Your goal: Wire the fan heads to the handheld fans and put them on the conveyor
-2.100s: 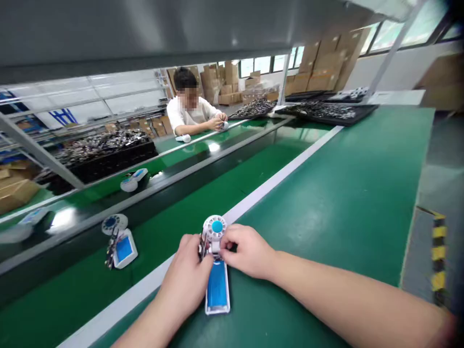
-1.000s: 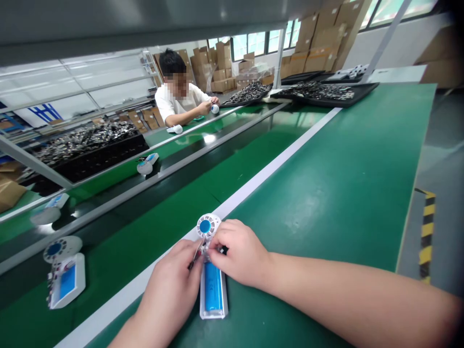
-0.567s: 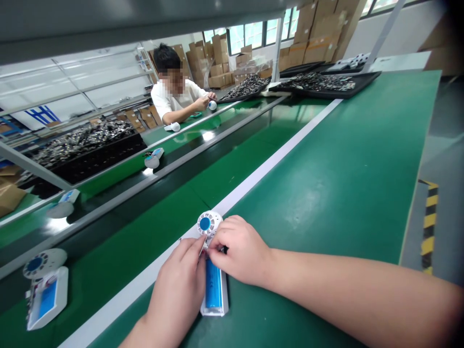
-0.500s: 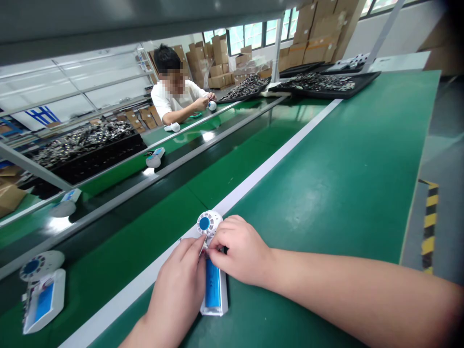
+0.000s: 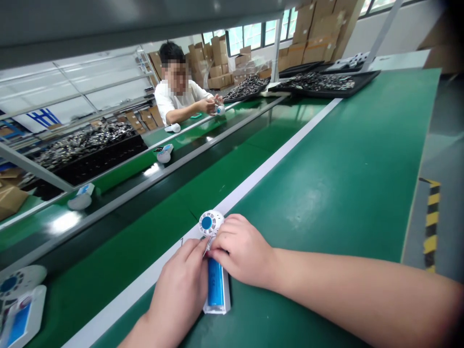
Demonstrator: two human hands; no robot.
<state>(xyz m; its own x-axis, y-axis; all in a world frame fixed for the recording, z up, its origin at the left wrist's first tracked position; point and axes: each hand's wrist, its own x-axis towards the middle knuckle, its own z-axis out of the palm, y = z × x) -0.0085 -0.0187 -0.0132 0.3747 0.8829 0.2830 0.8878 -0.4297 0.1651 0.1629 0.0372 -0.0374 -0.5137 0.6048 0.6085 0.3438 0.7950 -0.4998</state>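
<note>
Pinching the white plastic, round-headed device (image 5: 216, 278) with left hand (image 5: 184, 275) and right hand (image 5: 246, 251) at its neck. Lying lengthwise between both, pointing away.

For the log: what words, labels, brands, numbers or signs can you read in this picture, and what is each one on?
No text can be read with certainty.
Blue part in the white case between the hands: faint marks, too small to read.
Blue shapes at the back left: possibly lettering, not legible.
Stacked cartons at the back: small pale patches, possibly labels, unreadable.
</note>
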